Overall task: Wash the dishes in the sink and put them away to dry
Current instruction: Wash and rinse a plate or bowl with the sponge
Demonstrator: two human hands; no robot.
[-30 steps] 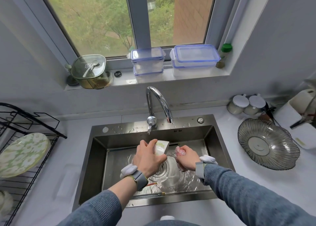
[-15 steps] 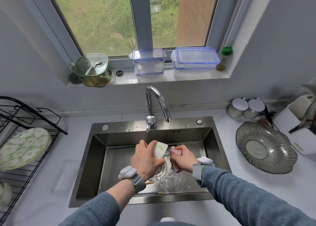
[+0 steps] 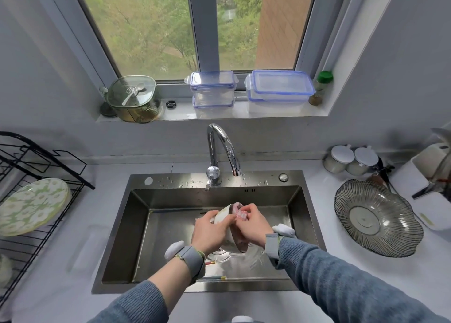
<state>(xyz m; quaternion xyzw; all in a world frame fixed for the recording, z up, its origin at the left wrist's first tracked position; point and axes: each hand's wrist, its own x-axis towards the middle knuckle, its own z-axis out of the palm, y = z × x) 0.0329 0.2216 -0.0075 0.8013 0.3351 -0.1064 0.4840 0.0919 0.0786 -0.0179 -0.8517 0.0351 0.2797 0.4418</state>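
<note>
Over the middle of the steel sink (image 3: pixel 127 237), my left hand (image 3: pixel 209 232) grips a white bowl (image 3: pixel 223 215) tilted on its side. My right hand (image 3: pixel 251 223) pinches a pink cloth (image 3: pixel 238 210) against the bowl's rim. Chopsticks (image 3: pixel 214 278) lie on the sink floor near its front wall. A little water stands around the drain, mostly hidden by my hands. No stream shows under the chrome tap (image 3: pixel 223 149) behind the hands.
A black wire drying rack (image 3: pixel 36 171) at the left holds a green floral plate (image 3: pixel 31 206). A ribbed glass dish (image 3: pixel 377 217) and two lidded jars (image 3: pixel 351 160) sit on the right counter. Plastic boxes (image 3: pixel 278 88) and a green glass container (image 3: pixel 133 99) stand on the windowsill.
The bowl has turned in my left hand from nearly upright to tilted on its side. My right hand has brought the pink cloth up onto the bowl's rim.
</note>
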